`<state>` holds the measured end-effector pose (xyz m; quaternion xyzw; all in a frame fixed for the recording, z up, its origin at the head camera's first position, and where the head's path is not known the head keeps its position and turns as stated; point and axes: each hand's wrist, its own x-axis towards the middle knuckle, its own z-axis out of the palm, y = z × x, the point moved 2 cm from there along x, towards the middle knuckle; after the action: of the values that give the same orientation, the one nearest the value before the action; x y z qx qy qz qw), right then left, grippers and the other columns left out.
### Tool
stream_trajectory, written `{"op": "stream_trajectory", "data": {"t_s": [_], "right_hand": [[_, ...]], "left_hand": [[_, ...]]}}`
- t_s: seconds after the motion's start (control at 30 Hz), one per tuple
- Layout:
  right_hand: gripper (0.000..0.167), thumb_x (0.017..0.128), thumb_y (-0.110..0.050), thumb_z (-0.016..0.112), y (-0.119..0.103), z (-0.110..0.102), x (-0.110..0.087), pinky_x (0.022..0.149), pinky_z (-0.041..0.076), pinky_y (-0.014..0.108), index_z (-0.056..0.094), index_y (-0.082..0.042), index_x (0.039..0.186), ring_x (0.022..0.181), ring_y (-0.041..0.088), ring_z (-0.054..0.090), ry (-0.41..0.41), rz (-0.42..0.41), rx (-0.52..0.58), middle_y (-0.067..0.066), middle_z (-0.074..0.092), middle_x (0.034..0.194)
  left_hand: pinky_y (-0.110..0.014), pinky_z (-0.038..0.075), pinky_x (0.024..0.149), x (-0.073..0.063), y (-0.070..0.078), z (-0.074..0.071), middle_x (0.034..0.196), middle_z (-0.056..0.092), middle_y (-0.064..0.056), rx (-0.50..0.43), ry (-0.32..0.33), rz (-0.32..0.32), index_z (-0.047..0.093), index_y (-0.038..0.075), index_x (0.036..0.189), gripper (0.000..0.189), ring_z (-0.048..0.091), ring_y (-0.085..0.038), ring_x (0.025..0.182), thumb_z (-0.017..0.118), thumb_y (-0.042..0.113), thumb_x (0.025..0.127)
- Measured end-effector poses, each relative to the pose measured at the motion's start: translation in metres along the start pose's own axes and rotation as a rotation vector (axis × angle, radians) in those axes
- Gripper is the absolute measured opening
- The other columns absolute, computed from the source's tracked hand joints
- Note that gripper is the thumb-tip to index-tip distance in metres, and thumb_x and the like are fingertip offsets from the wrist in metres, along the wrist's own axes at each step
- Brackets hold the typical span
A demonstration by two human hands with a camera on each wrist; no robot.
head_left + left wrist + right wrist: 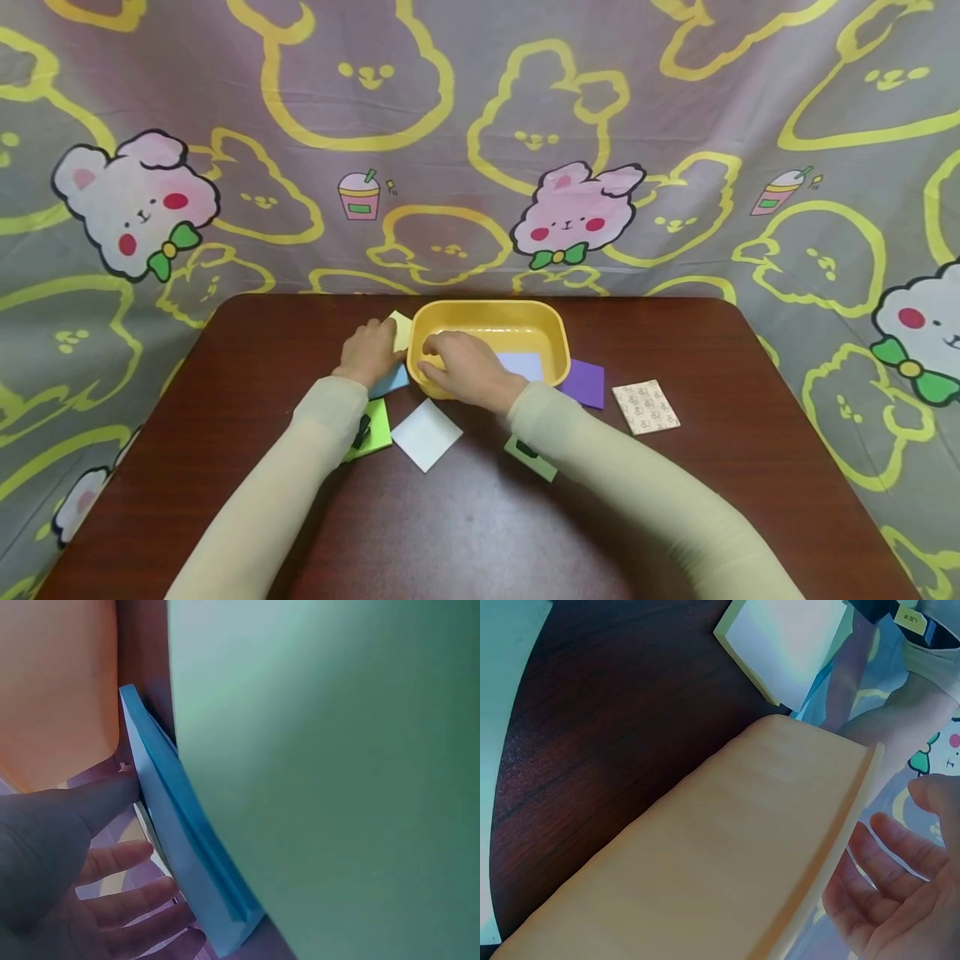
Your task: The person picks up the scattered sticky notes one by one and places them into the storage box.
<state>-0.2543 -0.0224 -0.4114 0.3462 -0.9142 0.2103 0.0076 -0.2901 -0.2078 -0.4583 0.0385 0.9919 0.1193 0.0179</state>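
Note:
My left hand [369, 352] is beside the left end of a yellow plastic basin [491, 313], by a pale yellow sticky note pad [402, 330] and a blue sticky note pad [392, 382]. In the left wrist view its fingers are spread and fairly straight, their tips close to the blue pad [180, 817]; whether they touch it I cannot tell. Over the basin's near left side reaches my right hand [468, 371]. Its fingers are loosely bent with nothing between them in the right wrist view. A pale lavender pad [522, 365] lies inside the basin.
Around the basin on the brown table [465, 533] lie a white pad [427, 435], a lime green pad [381, 427], a darker green pad [542, 465] partly under the right sleeve, a purple pad [585, 383] and a patterned beige square [646, 407]. A printed curtain [465, 183] hangs behind.

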Motion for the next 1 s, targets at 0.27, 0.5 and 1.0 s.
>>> {"op": "stream_trajectory", "data": {"t_s": [0.27, 0.5, 1.0], "right_hand": [[0.025, 0.098, -0.030, 0.065, 0.0006, 0.0019, 0.0001, 0.086, 0.056, 0.038, 0.072, -0.008, 0.108, 0.094, 0.021, 0.070, 0.000, 0.007, -0.010, 0.006, 0.075, 0.102], [0.026, 0.098, -0.030, 0.065, 0.0006, 0.0022, -0.0006, 0.085, 0.056, 0.038, 0.072, -0.008, 0.108, 0.094, 0.021, 0.070, -0.003, 0.004, -0.017, 0.006, 0.075, 0.102], [0.029, 0.098, -0.029, 0.064, -0.0014, 0.0007, -0.0002, 0.086, 0.056, 0.039, 0.072, -0.005, 0.110, 0.095, 0.022, 0.070, -0.008, -0.013, -0.008, 0.008, 0.075, 0.103]], "left_hand": [[-0.058, 0.056, 0.080, 0.0008, 0.0009, -0.0013, 0.107, 0.065, -0.027, -0.005, 0.024, 0.001, 0.061, -0.003, 0.116, 0.042, 0.066, -0.046, 0.098, 0.075, 0.027, 0.091], [-0.056, 0.057, 0.079, 0.0011, 0.0011, -0.0001, 0.102, 0.069, -0.028, 0.006, 0.050, 0.014, 0.060, -0.007, 0.116, 0.044, 0.069, -0.044, 0.094, 0.074, 0.027, 0.091], [-0.055, 0.054, 0.070, -0.0002, 0.0025, -0.0021, 0.090, 0.069, -0.027, -0.042, 0.025, -0.006, 0.061, -0.006, 0.108, 0.027, 0.068, -0.042, 0.080, 0.056, 0.019, 0.098]]}}
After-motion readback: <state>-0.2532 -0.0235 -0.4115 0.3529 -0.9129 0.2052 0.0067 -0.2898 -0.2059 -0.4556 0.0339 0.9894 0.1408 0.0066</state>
